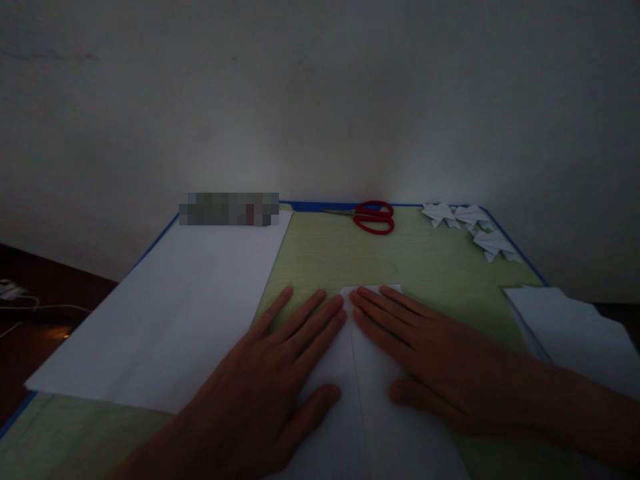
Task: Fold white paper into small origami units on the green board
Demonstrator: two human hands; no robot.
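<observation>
A white sheet of paper (357, 413) lies in front of me with a crease or seam running down its middle. My left hand (285, 367) rests flat on its left side, fingers stretched and spread. On the right side my right hand (425, 353) lies flat too, fingertips close to the middle line near the paper's far edge. Both hands are open and press on the paper without gripping it. They hide parts of its sides, and its near end runs out of view.
A large white sheet (175, 300) covers the table's left side, with a blurred-out object (229, 209) at its far end. Red-handled scissors (373, 217) lie at the back. Several folded paper shapes (493, 243) sit far right, above more white paper (575, 327). A wall (320, 100) stands behind.
</observation>
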